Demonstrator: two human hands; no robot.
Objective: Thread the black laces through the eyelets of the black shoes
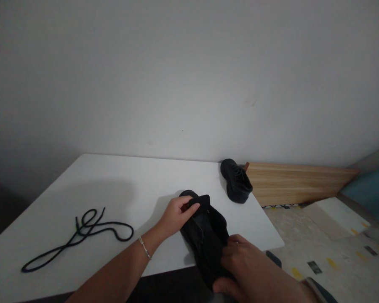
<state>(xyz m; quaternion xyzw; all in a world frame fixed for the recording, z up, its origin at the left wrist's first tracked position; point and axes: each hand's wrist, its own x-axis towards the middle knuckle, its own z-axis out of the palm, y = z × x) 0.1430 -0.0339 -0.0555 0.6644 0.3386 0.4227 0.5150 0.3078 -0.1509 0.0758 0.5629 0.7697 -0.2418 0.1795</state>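
A black shoe [199, 240] rests at the table's front edge, its heel end toward me and hanging past the edge. My left hand [177, 212] pinches the shoe's raised tongue between thumb and fingers. Around the heel and collar, my right hand [240, 265] is closed on the same shoe. No lace shows through this shoe's front. To the left, a loose black shoelace [82, 233] lies in loops on the white table. A second black shoe [236, 181], with its laces in, stands at the table's back right corner.
The white table [151, 176] meets a plain grey wall [183, 84] at the back. Right of it are a wooden board [281, 183] and a patterned floor [331, 261]. A teal-blue surface [369, 193] shows at the far right.
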